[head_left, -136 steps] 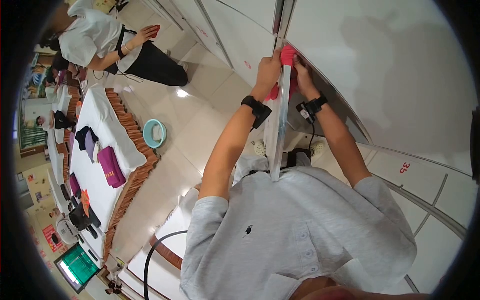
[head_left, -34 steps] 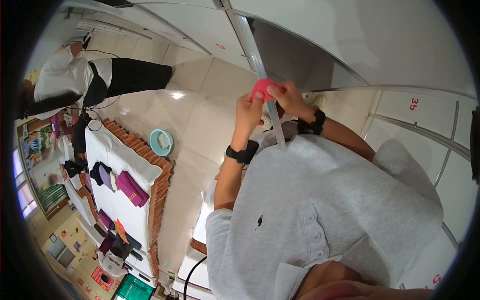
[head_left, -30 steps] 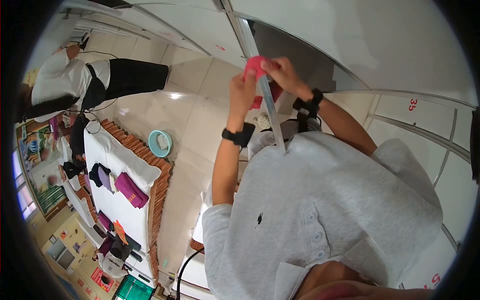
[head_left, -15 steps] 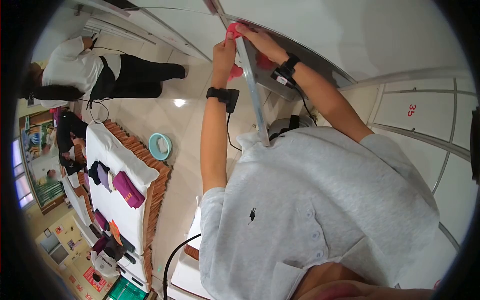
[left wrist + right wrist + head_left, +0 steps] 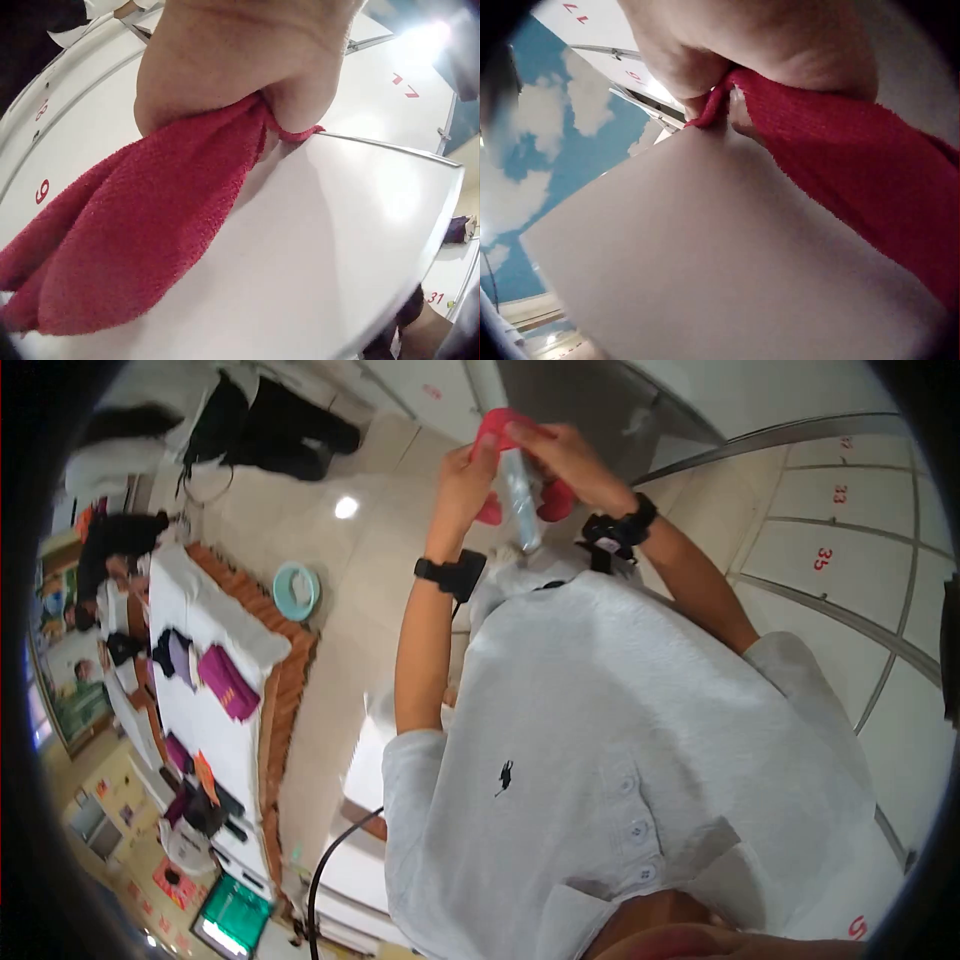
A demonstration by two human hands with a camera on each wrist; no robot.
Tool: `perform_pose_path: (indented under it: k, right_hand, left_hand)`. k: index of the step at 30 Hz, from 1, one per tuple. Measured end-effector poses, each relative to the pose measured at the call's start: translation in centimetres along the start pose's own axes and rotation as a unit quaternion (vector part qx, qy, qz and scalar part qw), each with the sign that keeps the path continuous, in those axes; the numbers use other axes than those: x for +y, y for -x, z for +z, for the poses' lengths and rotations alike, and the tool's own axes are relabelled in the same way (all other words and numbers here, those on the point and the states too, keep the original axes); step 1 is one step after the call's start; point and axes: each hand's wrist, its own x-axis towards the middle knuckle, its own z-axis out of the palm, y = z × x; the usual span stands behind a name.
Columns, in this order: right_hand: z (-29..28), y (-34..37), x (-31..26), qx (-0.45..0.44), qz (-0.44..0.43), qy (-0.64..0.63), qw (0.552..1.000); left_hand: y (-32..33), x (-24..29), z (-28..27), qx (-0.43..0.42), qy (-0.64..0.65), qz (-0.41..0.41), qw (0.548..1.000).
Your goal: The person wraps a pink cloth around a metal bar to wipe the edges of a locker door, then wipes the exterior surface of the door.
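Observation:
A red towel (image 5: 505,424) is folded over the edge of an open white locker door (image 5: 519,505), with its ends hanging down on both faces. On one side my left hand (image 5: 466,488) grips it, thumb on top of the edge. Opposite, my right hand (image 5: 572,463) pinches the towel against the same edge. In the left wrist view the terry cloth (image 5: 150,232) trails from under the palm beside the door's white face (image 5: 337,240). The right wrist view shows the other end (image 5: 840,165) hanging below the palm.
Numbered lockers (image 5: 830,555) line the right side. A light blue basin (image 5: 281,593) stands on the tiled floor at left, near a white-sheeted bed (image 5: 190,730) with a folded purple towel (image 5: 228,682). Another person (image 5: 275,430) in black trousers is at the upper left.
Both hands have run the towel along the door edge: toward my chest about a second ago, out to the far end half a second ago, now partway back toward me.

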Motion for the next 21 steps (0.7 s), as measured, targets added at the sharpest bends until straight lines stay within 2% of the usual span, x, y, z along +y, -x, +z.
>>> perform_pose_path:
  k: [1,3,5,10,12,14,16,17,18,19,21]
  right_hand:
    - [-0.5,0.5,0.9,-0.026,0.018,-0.021,0.999]
    - [-0.2,1.4,1.7,-0.059,0.040,-0.045,0.996]
    - [0.2,3.1,1.9,-0.077,0.027,-0.124,0.989]
    - [0.3,3.9,3.6,-0.072,-0.004,-0.139,0.988]
    - [0.5,5.0,2.8,-0.027,0.020,-0.105,0.994]
    - [0.2,5.2,3.4,-0.050,0.015,-0.111,0.992]
    - [-0.2,5.8,3.6,-0.074,0.030,-0.112,0.990]
    - [-0.4,6.0,3.9,-0.065,0.030,-0.110,0.991]
    - [-0.6,6.1,4.2,-0.101,0.039,-0.138,0.984]
    - [-0.6,6.2,4.2,-0.137,0.047,-0.166,0.975]
    - [-0.3,6.6,3.8,-0.140,0.042,-0.171,0.974]
  left_hand:
    - [0.9,-0.3,-0.1,0.012,-0.002,-0.012,1.000]
    - [2.0,-0.7,0.0,-0.037,0.001,0.005,0.999]
    - [3.1,-1.4,0.2,-0.040,0.007,0.009,0.999]
    - [4.4,-1.9,0.8,-0.062,0.043,-0.015,0.997]
    - [5.1,-1.6,0.4,-0.062,0.022,-0.021,0.998]
    - [5.8,-1.0,0.2,-0.111,0.020,-0.078,0.991]
    - [5.9,-2.0,0.1,-0.130,0.010,-0.047,0.990]
    - [6.1,-2.3,0.2,-0.126,0.019,-0.009,0.992]
    - [6.1,-2.6,0.4,-0.122,0.029,0.028,0.992]
    - [6.3,-2.4,0.4,-0.129,0.032,0.031,0.991]
    - [6.7,-2.1,0.3,-0.127,0.023,-0.018,0.991]
